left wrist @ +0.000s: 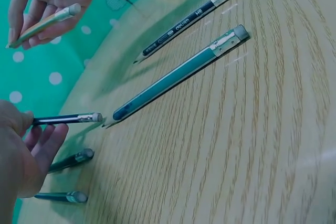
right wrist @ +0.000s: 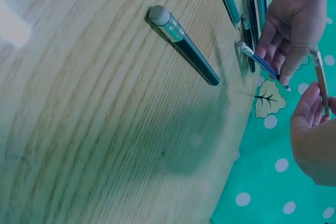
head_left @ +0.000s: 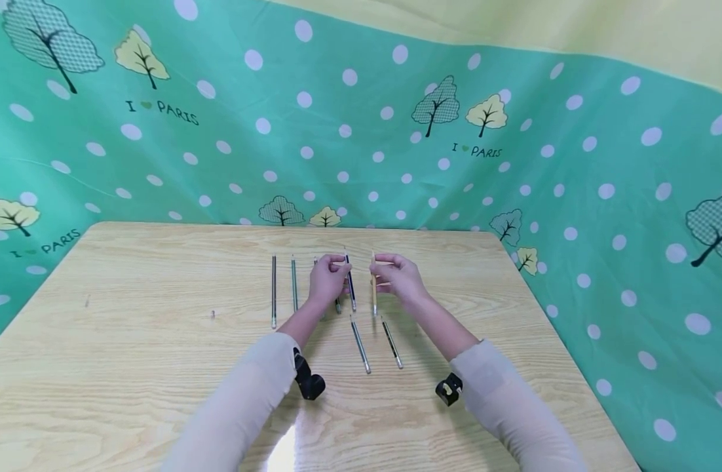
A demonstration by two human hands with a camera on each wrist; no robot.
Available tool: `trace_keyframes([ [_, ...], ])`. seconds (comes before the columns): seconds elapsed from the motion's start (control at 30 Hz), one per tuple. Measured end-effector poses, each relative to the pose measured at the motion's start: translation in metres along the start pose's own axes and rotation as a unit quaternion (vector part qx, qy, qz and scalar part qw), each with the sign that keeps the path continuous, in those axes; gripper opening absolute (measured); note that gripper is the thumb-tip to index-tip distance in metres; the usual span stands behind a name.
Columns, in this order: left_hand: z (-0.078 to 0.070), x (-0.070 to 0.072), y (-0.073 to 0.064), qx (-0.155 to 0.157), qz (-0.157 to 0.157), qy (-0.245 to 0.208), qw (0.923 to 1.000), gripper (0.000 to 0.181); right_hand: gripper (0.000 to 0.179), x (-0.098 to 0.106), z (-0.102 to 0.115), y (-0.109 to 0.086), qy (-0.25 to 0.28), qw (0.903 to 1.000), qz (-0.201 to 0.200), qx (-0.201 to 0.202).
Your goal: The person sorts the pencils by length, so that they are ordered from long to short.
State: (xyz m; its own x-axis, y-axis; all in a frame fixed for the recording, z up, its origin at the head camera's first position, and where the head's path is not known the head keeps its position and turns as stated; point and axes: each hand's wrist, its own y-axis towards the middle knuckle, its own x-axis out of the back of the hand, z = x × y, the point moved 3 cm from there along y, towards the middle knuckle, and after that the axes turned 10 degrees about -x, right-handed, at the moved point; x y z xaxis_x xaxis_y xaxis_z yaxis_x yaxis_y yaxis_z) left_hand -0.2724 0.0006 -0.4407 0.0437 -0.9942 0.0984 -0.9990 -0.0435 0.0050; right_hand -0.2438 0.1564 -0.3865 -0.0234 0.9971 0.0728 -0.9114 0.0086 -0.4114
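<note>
My left hand (head_left: 327, 282) pinches a dark blue pencil (head_left: 352, 292) between thumb and fingers, its eraser end toward me. To its right, my right hand (head_left: 401, 278) holds a yellow pencil (head_left: 374, 292) the same way round, raised above the table in the left wrist view. Nearer to me lie a teal pencil (head_left: 360, 345) and a black pencil (head_left: 392, 344), side by side and slightly slanted. Left of my left hand, a dark pencil (head_left: 274, 292) and a green pencil (head_left: 294, 282) lie roughly parallel. Another dark pencil (head_left: 338, 305) is partly hidden under that hand.
The wooden table (head_left: 131, 380) reaches back to a green dotted cloth (head_left: 314, 118) that hangs behind it and along the right. A tiny scrap (head_left: 213, 314) lies left of the pencils. Black wrist cameras (head_left: 310, 381) sit below both sleeves.
</note>
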Motion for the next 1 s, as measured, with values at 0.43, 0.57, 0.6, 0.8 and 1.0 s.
trace_keyframes([
  [0.43,0.006,-0.019,0.008,0.000,-0.002,0.040,0.9992,0.027,0.037,0.006,0.000,0.002,0.018,0.9998,-0.012,-0.006],
  [0.57,0.007,-0.024,0.010,0.000,-0.001,0.054,0.9985,0.027,0.036,0.009,0.001,0.004,0.024,0.9995,-0.018,-0.007],
  [0.6,0.007,-0.025,0.010,-0.001,0.000,0.058,0.9983,0.028,0.036,0.009,0.001,0.004,0.024,0.9995,-0.019,-0.006],
  [0.8,0.007,-0.028,0.010,-0.002,0.013,0.094,0.9955,0.029,0.035,0.012,0.002,0.005,0.023,0.9994,-0.024,-0.008],
  [1.0,0.009,-0.030,0.013,0.018,0.022,0.130,0.9911,0.032,0.034,0.015,0.000,0.008,0.037,0.9989,-0.028,-0.011],
])
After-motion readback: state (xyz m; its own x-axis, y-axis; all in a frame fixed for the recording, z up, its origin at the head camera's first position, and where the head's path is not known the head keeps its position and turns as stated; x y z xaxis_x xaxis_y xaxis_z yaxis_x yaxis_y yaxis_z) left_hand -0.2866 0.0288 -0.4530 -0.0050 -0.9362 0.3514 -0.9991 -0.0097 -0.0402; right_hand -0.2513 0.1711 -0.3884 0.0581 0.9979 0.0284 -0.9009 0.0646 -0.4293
